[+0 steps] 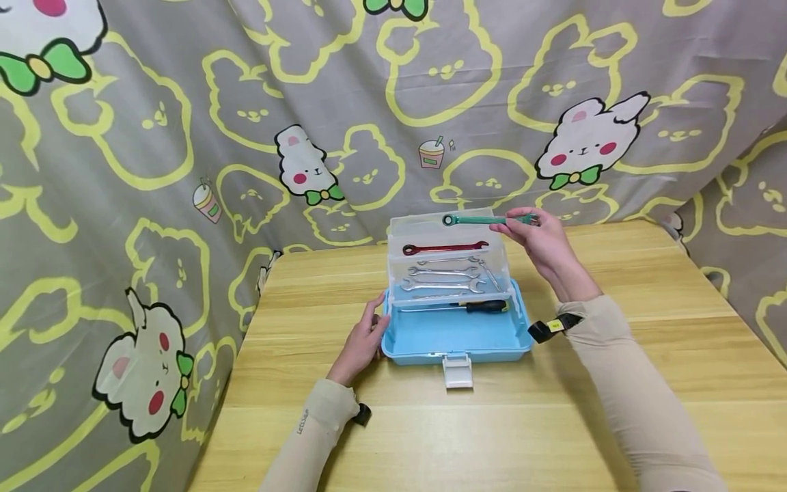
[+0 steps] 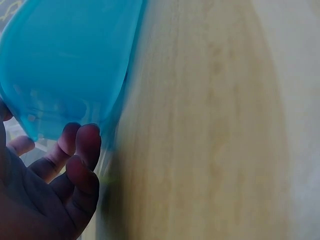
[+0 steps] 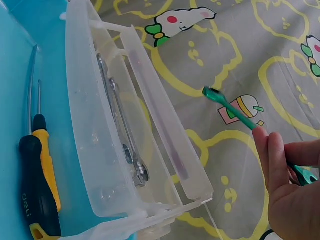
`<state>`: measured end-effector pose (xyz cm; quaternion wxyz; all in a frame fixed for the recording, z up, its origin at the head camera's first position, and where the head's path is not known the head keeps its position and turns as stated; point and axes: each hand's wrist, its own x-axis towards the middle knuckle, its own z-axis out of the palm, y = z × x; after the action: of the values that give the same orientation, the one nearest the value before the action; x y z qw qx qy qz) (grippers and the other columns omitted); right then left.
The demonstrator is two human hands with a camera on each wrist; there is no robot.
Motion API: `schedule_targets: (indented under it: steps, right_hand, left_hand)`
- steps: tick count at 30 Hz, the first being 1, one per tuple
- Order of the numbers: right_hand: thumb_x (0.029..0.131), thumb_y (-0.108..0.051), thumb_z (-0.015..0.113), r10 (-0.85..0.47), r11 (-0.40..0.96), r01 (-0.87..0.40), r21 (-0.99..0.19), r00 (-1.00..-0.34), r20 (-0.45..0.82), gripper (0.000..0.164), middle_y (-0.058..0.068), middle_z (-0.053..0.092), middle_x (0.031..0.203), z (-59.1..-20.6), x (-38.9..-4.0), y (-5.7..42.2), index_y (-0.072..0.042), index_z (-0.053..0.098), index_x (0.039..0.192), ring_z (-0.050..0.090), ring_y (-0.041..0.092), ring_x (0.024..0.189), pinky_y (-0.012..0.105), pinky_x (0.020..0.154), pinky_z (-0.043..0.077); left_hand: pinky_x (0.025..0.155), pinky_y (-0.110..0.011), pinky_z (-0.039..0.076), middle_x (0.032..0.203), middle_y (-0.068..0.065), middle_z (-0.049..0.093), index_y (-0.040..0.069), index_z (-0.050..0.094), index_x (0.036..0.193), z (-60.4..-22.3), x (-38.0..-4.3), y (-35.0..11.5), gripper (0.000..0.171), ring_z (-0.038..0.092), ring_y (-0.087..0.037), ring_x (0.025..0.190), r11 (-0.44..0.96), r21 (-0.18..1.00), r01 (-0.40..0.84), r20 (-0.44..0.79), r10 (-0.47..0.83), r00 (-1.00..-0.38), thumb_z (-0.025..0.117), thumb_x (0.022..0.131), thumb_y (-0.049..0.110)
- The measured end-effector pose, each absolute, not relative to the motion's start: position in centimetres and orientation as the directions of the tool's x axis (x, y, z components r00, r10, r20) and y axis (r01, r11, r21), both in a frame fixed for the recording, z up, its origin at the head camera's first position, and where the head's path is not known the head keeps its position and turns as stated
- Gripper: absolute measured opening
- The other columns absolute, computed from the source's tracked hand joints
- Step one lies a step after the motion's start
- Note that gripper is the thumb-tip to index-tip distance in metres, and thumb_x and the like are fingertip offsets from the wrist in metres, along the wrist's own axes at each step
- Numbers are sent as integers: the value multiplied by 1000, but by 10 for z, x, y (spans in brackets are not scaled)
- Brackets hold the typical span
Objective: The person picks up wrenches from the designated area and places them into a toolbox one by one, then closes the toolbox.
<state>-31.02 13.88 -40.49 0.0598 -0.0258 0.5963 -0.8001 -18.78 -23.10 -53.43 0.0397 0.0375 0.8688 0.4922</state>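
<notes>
A green ratchet wrench (image 1: pixel 475 220) is pinched in my right hand (image 1: pixel 547 246), held level above the raised clear trays (image 1: pixel 501 273) of a light-blue toolbox (image 1: pixel 455 355). In the right wrist view the wrench (image 3: pixel 232 110) points away from the fingers, its ring end free. My left hand (image 1: pixel 364 342) grips the toolbox at its left rim; the left wrist view has curled fingers against the blue outer wall (image 2: pixel 65 60). On the trays lie a red wrench (image 1: pixel 445 249) and several silver wrenches (image 1: pixel 443 284).
Screwdrivers with black and yellow handles (image 3: pixel 37 185) lie in the toolbox's bottom. A white latch (image 1: pixel 458 372) hangs at its front. The toolbox stands on a wooden table (image 1: pixel 492 437), with a patterned grey curtain (image 1: pixel 369 89) behind and to the sides.
</notes>
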Motion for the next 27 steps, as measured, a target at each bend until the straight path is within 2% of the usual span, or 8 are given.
schedule_targets:
  steps: [3,11,17,23,27]
  right_hand:
    - [104,-6,59,-118,-279,65,-958,-992,-33,27,9,63,114,-405,-312,137,5,48,126,77,10,96,18,96,54]
    - [103,-10,63,-133,-222,34,-974,-991,-4,23,0,74,98,-406,-317,131,6,53,116,77,10,93,20,88,58]
    - [101,-8,65,-63,-245,46,-968,-998,-31,25,2,75,98,-406,-328,124,8,54,118,77,8,89,18,88,58]
    - [101,-6,66,13,-261,88,-961,-995,-94,17,8,65,102,-402,-341,113,2,58,113,77,7,83,16,85,58]
    - [101,-3,63,4,-274,101,-957,-994,-106,9,14,56,108,-400,-349,104,0,57,108,77,8,80,15,86,57]
  left_hand:
    - [61,-34,53,101,-11,65,39,32,160,-534,-187,-230,53,59,-19,74,517,856,25,-33,102,-994,43,109,51]
    - [59,-34,53,99,-11,64,41,31,160,-533,-186,-229,53,58,-20,69,512,859,21,-36,101,-994,43,110,51]
    - [55,-33,53,100,-12,64,41,30,161,-532,-187,-230,54,58,-19,66,500,866,24,-40,116,-992,43,110,51]
    - [56,-33,53,100,-12,65,43,29,160,-534,-187,-230,53,58,-20,66,496,868,22,-42,118,-992,42,110,52]
    - [53,-33,53,99,-11,64,48,29,158,-535,-187,-230,51,57,-21,62,485,875,8,-51,109,-993,42,109,53]
